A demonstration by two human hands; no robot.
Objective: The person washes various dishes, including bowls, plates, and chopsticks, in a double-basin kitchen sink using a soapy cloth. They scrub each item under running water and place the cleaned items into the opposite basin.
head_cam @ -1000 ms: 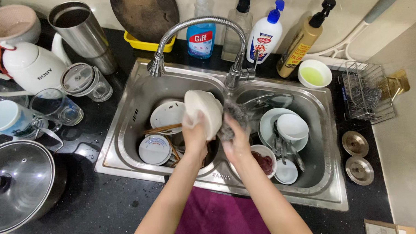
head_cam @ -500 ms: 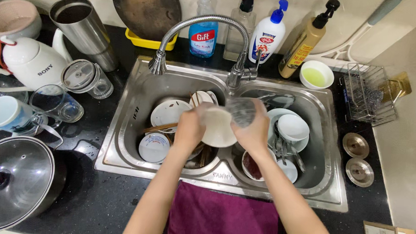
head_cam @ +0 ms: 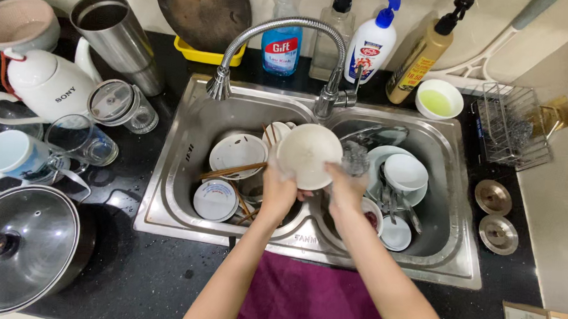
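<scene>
round white ceramic bowl (head_cam: 309, 155) tilted above divider of steel double sink (head_cam: 190, 153), underside toward camera; left hand (head_cam: 278, 192) pinching lower-left rim; right hand (head_cam: 344, 188) closed on scrubber at right edge, both touching.

A steel double sink (head_cam: 190, 156) holds plates, small bowls and chopsticks (head_cam: 232, 171), with a curved tap (head_cam: 282, 27) arching over it from the far rim. Behind it stand soap bottles (head_cam: 370, 46), a yellow tray (head_cam: 206, 50) and a bowl of green liquid (head_cam: 439, 99). On the left counter sit a steel tumbler (head_cam: 115, 37), a white kettle (head_cam: 47, 85), glasses (head_cam: 80, 140) and a lidded pot (head_cam: 26, 248); right, a wire basket (head_cam: 512, 126).
</scene>
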